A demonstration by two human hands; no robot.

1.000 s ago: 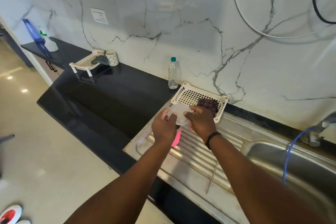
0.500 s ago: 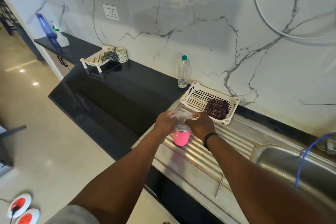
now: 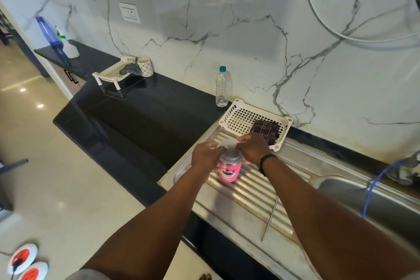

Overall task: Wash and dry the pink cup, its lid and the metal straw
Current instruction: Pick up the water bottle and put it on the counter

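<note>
Head view puts your two hands at the frame's centre, over the ribbed drainboard (image 3: 254, 191). Your left hand (image 3: 204, 158) and right hand (image 3: 253, 149) each pinch an edge of the clear lid (image 3: 227, 143), held flat just above the open mouth of the pink cup (image 3: 229, 169), which stands upright on the ribs. The lid looks centred over the rim, so the likely move is straight down. The metal straw (image 3: 270, 218) lies lower right, along the ribs, nearer your right arm.
</note>
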